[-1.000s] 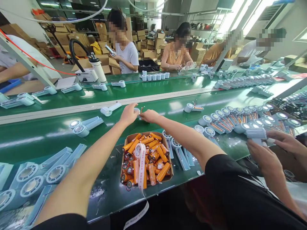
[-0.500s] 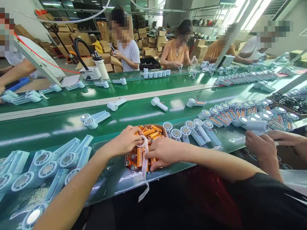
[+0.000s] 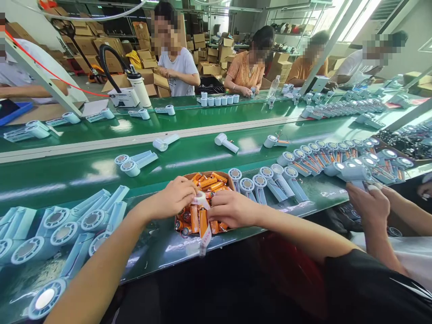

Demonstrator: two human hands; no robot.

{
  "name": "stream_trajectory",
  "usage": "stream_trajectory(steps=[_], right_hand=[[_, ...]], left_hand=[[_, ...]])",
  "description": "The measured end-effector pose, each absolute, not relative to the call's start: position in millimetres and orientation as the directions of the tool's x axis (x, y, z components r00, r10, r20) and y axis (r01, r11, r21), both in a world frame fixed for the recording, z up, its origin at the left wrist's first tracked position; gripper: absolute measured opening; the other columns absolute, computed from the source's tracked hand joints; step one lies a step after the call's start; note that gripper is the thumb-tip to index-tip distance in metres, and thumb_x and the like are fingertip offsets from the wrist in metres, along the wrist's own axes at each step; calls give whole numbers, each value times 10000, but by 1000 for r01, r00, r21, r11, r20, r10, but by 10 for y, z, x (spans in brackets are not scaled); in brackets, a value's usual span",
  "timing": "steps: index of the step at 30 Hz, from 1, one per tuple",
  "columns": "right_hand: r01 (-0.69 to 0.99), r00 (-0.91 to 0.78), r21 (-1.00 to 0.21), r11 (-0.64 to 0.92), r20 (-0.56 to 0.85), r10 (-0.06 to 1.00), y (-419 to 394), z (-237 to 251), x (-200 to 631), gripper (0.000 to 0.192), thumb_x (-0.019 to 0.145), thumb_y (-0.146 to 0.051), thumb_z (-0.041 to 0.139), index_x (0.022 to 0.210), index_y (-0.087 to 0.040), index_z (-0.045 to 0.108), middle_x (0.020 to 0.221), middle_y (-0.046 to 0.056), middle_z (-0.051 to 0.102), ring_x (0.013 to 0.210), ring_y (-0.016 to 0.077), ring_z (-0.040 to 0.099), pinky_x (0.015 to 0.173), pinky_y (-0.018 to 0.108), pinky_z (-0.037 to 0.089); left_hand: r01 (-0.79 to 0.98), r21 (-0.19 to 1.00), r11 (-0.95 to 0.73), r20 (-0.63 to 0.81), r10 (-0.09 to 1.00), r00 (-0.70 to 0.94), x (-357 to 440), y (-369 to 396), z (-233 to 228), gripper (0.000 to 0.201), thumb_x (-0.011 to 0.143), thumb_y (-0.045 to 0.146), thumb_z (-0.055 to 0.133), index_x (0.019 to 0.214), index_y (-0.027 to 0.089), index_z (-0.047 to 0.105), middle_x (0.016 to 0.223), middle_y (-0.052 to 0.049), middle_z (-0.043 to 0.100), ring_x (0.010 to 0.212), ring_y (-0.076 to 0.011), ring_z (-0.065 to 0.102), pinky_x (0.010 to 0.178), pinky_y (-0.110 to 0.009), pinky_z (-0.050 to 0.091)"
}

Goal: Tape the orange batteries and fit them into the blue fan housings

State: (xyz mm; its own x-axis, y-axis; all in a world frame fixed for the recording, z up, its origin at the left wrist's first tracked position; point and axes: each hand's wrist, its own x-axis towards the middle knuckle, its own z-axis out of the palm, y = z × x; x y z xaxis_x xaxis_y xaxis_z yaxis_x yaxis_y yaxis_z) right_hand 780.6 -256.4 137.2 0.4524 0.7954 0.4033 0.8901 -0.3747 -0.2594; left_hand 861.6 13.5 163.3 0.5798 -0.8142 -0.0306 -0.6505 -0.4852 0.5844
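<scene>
My left hand (image 3: 173, 196) is closed on a small roll of whitish tape (image 3: 202, 199) above a cardboard box (image 3: 229, 178) of orange cylindrical batteries (image 3: 202, 220). From the roll a loose strip with faint red print (image 3: 205, 243) runs down over the batteries to the box's front. My right hand (image 3: 232, 208) is closed at the right of the roll, its fingertips pinching by the tape; they partly hide the strip. Several light-blue fan housings with handles (image 3: 259, 181) stand just right of the box, and more housings (image 3: 67, 233) lie to the left.
A green conveyor belt (image 3: 189, 164) runs behind the box, with a few housings on it. At the right, a co-worker's hands (image 3: 369, 202) hold a housing (image 3: 354, 172). Several people sit across the line, near a clear bottle (image 3: 273, 86) and a white hose machine (image 3: 124, 96).
The dangling strip of tape has drawn up and its lower end hangs shorter. My right fingers have moved slightly up and curled in. The view has shifted a little.
</scene>
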Motion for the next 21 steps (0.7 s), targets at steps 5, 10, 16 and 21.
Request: stream_trajectory(steps=[5, 10, 16, 21], right_hand=[[810, 456, -573, -122, 487, 745, -2800, 1470, 7662, 191, 1116, -222, 591, 1014, -198, 751, 916, 84, 772, 895, 196, 705, 874, 339, 545], [585, 361, -811, 27, 290, 886, -2778, 1441, 7460, 126, 1074, -292, 717, 1104, -197, 794, 975, 70, 832, 893, 166, 772, 873, 276, 588], [458, 878, -433, -777, 83, 471, -2510, 1308, 7568, 504, 923, -592, 853, 1198, -170, 827, 1307, 208, 717, 1253, 394, 641, 1110, 646, 523], [503, 846, -768, -397, 343, 408, -2518, 1275, 7587, 370, 897, -557, 900, 1010, -230, 769, 1319, 118, 773, 1293, 323, 682, 1160, 579, 523]], left_hand=[[-319, 948, 5, 263, -574, 775, 8267, 467, 1875, 491, 996, 675, 645, 737, 265, 722, 706, -65, 639, 777, -251, 606, 753, -399, 535], [-94, 920, 381, 162, -152, 975, 7542, 456, 1808, 632, 905, 609, 799, 520, 248, 452, 453, 18, 210, 593, -196, 413, 623, -337, 477], [122, 960, 250, -59, -247, 967, 7209, 191, 1584, 672, 919, 716, 734, 497, 255, 488, 452, -4, 272, 622, -229, 467, 634, -387, 476], [87, 996, 9, -83, -226, 971, 7263, 78, 1445, 671, 915, 808, 658, 568, 240, 566, 577, -16, 452, 578, -180, 399, 547, -349, 347]])
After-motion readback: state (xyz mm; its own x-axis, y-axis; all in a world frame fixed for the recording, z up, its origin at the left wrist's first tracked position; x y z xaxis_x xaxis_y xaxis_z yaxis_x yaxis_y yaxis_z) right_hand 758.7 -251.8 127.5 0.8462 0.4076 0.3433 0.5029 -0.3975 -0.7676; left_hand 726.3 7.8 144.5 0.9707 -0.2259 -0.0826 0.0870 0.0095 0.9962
